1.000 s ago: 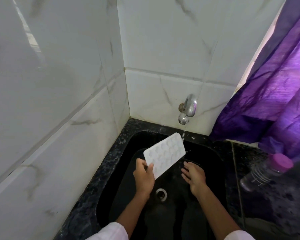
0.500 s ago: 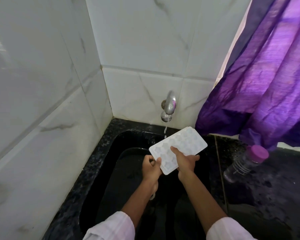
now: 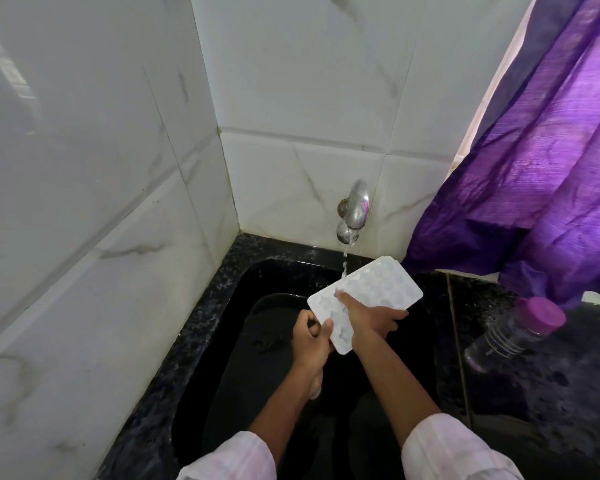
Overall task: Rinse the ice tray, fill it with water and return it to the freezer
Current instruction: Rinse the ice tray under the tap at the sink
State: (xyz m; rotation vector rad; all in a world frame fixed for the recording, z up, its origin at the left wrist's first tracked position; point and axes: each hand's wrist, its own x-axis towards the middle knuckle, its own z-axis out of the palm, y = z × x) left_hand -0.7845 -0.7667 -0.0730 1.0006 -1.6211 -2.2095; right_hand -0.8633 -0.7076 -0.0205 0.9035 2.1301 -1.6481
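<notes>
A white ice tray [image 3: 381,289] with star-shaped cells is held tilted over the black sink [image 3: 243,327]. My left hand [image 3: 310,342] grips the tray's near left corner. My right hand [image 3: 368,322] lies across the tray's top face, thumb on the cells and fingers around its right edge. A thin stream of water [image 3: 345,263] runs from the chrome wall tap [image 3: 355,209] onto the tray's far left edge.
White marble-look tiles close in the left and back walls. A purple curtain [image 3: 534,168] hangs at the right. On the black counter to the right of the sink lies a clear bottle with a purple cap [image 3: 513,334].
My right hand has come up from the sink and taken hold of the tray. The tray has shifted right, its top face turned up under the stream. The view has shifted too.
</notes>
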